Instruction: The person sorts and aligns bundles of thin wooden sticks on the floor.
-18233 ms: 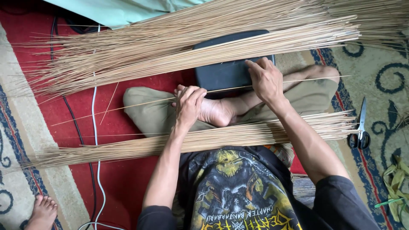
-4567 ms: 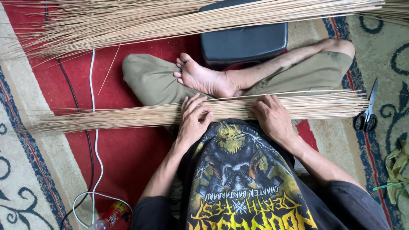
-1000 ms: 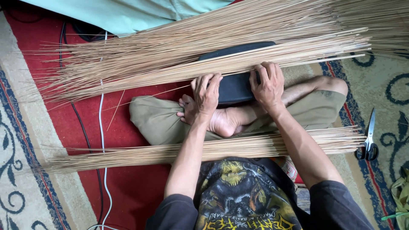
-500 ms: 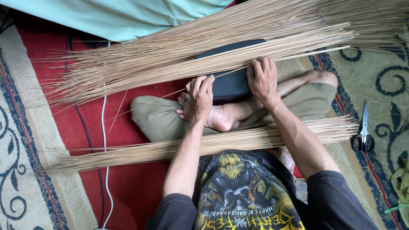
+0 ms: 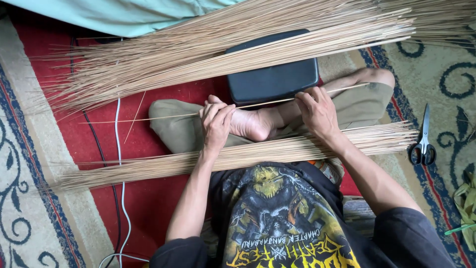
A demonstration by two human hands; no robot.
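I sit cross-legged on a rug. My left hand point(image 5: 216, 125) and my right hand point(image 5: 315, 110) pinch a single thin tan stick point(image 5: 148, 118) that runs across my shins. It lies between a large fanned heap of sticks point(image 5: 198, 49) at the far side and a flatter bundle of sticks point(image 5: 248, 156) resting across my lap. My bare foot point(image 5: 250, 124) is just beside the left hand. A dark blue rectangular cushion point(image 5: 272, 79) sits under the far heap, beyond my legs.
Scissors point(image 5: 423, 146) lie on the rug at the right. A white cable point(image 5: 118, 164) and a black cable run down the red rug at the left. Pale green cloth point(image 5: 124, 15) is at the top, green strips point(image 5: 466, 203) at the right edge.
Both hands have drawn back from the far heap toward my lap, carrying one stick clear of the heap. The cushion's top now shows uncovered.
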